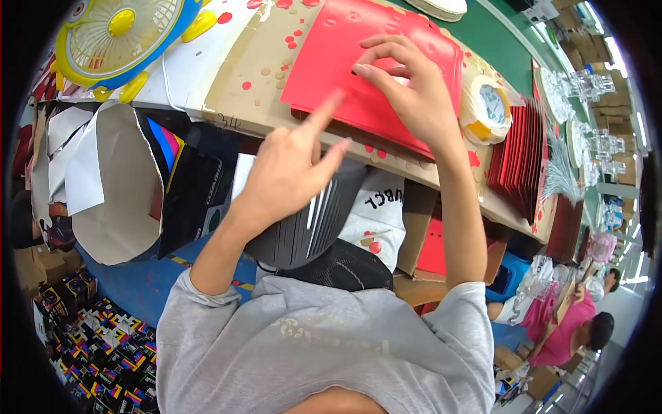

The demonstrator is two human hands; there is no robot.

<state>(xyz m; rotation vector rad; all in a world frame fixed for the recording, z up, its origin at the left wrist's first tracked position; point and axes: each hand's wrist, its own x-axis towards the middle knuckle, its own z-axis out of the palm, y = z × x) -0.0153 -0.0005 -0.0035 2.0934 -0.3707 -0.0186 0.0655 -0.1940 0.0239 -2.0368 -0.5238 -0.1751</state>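
A stack of glossy red sheets (331, 76) lies on the cardboard-covered table, with small dents or holes near its far and right edges. Over the sheets, my right hand (414, 86) has its fingers curled in a pinch, and a tiny dark thing too small to name shows at the fingertips. My left hand (286, 169) is at the near left edge of the stack, index finger stretched forward and slightly blurred, thumb held apart. Nothing shows in its grasp. Below the table edge, a dark grey ribbed bin (310, 221) stands in front of my body.
Red paper discs (292, 39) are scattered over the cardboard (238, 76). A tape roll (491, 107) and upright red folded pieces (518, 155) sit at right. A yellow-and-blue fan (121, 23) stands far left, above an open carton (117, 221). A person in pink (571, 331) is at lower right.
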